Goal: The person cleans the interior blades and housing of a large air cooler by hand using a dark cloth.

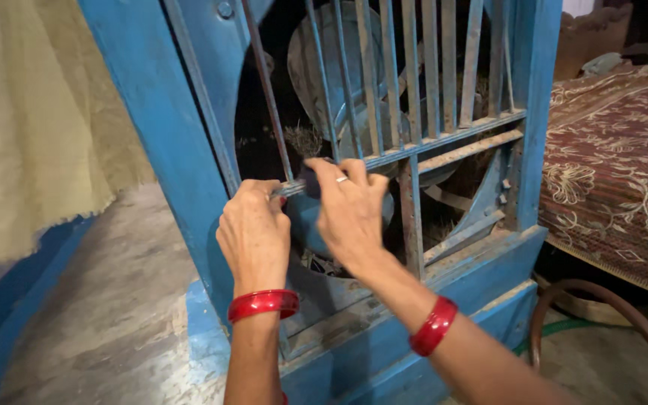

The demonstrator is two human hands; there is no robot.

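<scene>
At the centre of the frame, the left hand (255,229) pinches the lower end of a thin rod (270,97) that rises toward the top. Just right of it, the right hand (350,210), wearing a ring, curls its fingers over the grille (429,90) rail of a blue cooler (189,150). Red bangles (264,304) circle both wrists. A patterned cloth (616,165) lies at right, a hose (601,300) at lower right.

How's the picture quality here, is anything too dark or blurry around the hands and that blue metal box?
Head view: the left hand and right hand are evenly lit and fairly sharp; the inside of the blue cooler behind the grille bars falls into deep shadow, so the fan blade is dim; the cloth at left looks soft and pale; frame edges bend slightly.
</scene>
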